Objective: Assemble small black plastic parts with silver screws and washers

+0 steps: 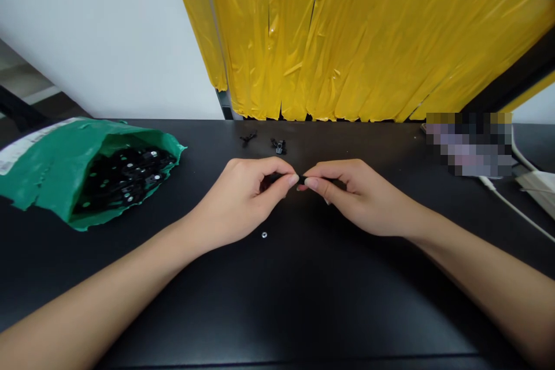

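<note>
Lying nearest the person on the smooth, dark, matte desktop (303,300), a small, round, silvery ring with a dark centre (264,235) sits just below the left hand (243,196), well apart from the right hand (368,196). Beyond it, the small, slim black piece (302,180) is between the two hands, pinched by thumb and fingers of each, so neither is nearer. Its visible stretch runs crosswise, from one set of fingertips to the other; its ends are hidden. To the left, a crinkled green plastic bag (56,167) gapes open, showing glossy black parts with silvery round spots (130,173). Farther off rest a thin, branching black part (248,138) and a chunkier, angular black part (278,146). Behind hangs shiny, creased yellow plastic sheeting (347,40), beside a flat, pale panel (121,29).
</note>
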Motion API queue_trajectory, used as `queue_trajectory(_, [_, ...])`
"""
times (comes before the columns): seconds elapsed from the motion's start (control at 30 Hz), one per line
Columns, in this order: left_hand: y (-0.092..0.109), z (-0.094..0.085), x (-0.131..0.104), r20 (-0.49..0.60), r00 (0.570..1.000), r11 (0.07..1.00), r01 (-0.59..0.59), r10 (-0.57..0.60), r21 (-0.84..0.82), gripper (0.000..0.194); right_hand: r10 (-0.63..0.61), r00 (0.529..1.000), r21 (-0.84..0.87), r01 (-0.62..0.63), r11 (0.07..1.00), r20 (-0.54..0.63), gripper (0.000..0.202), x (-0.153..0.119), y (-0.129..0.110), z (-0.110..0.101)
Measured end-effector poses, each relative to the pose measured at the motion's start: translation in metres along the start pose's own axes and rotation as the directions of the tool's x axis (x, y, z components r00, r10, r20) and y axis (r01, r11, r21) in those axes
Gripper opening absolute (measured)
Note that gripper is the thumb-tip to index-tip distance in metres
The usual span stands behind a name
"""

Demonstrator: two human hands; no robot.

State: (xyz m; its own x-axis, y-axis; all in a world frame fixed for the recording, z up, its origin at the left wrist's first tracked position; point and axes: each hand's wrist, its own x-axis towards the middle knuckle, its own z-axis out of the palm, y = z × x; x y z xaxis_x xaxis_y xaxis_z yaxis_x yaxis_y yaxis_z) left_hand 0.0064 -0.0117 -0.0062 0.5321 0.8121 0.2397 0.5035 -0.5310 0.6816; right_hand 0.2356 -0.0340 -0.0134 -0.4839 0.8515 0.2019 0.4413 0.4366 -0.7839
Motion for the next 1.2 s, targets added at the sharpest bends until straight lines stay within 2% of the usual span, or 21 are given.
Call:
queue_trajectory(0.17, [0.0009,-0.0006,-0.0001,-0.03,1.0,1.0,-0.002,0.002,0.0,0.023,0.017,1.0,0.079,-0.018,0.997,0.011,0.03,-0.0009,0.0013,0.0018])
queue_trajectory(0.37, [0.0008,-0.0004,-0.0013,-0.059,0.998,1.0,0.008,-0.008,-0.003,0.022,0.048,0.998,0.096,-0.051,0.994,0.034,0.03,-0.0013,0.0023,0.0008])
queue_trajectory(0.63, [0.0003,0.0024,-0.0018,-0.061,0.998,0.999,-0.011,0.013,0.031,0.022,0.008,1.0,0.006,-0.009,1.0,0.025,0.026,-0.0002,-0.0006,0.0022])
queue_trajectory(0.8, [0.0031,0.0033,-0.0017,-0.076,0.997,1.0,-0.004,0.005,0.01,0.021,-0.051,0.998,-0.064,0.049,0.997,-0.039,0.028,0.0022,-0.0001,0.0035])
queue_trajectory(1.0, [0.0043,0.0051,-0.0006,-0.096,0.995,0.993,0.014,-0.026,-0.116,0.018,-0.083,0.99,-0.051,0.078,0.996,-0.116,0.022,0.0031,0.0009,0.0035])
queue_trajectory(1.1, [0.0006,0.0053,-0.001,-0.096,0.995,0.961,-0.001,-0.027,-0.276,0.026,-0.051,0.987,-0.054,0.043,0.998,-0.151,0.022,0.0025,-0.001,0.0037])
queue_trajectory(1.2, [-0.0041,0.0041,0.0,-0.036,0.999,0.889,0.017,-0.038,-0.459,0.036,-0.03,0.986,-0.04,0.024,0.999,-0.164,0.024,0.0019,-0.0021,0.0031])
